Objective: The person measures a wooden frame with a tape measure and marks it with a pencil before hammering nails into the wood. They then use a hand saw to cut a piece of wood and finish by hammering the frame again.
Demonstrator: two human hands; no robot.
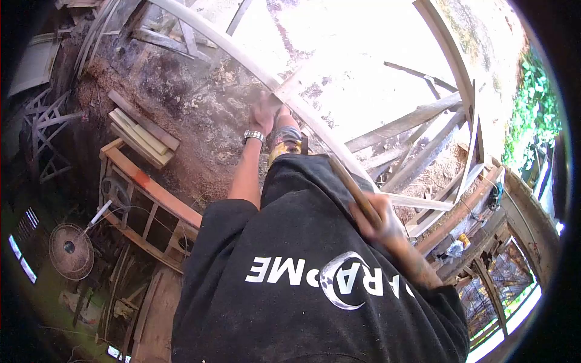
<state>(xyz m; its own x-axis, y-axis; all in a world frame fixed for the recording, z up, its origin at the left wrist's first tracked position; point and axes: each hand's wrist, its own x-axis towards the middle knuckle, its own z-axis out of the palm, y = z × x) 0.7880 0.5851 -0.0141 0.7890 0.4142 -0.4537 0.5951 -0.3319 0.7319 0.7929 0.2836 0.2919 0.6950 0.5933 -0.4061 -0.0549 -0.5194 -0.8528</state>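
Observation:
My left hand [263, 113], with a metal watch on its wrist, reaches to the underside of a long pale wooden beam [318, 126]. Its fingers are smeared by motion beside a joint in the wood, so their grip cannot be made out. My right hand [378, 219] is wrapped round a wooden handle [351, 186], which slants up toward the beam. The far end of the handle is not clear. Between the hands lies my black shirt [302, 206] with white lettering, and my leg [287, 138] shows beyond it.
A curved wooden frame [466, 78] with crossed struts stands at the right. Stacked boards [142, 136] and an orange-brown wooden frame [151, 181] are at the left, near a round fan [71, 251]. Wood shavings cover the ground. Another strut frame [51, 130] stands far left.

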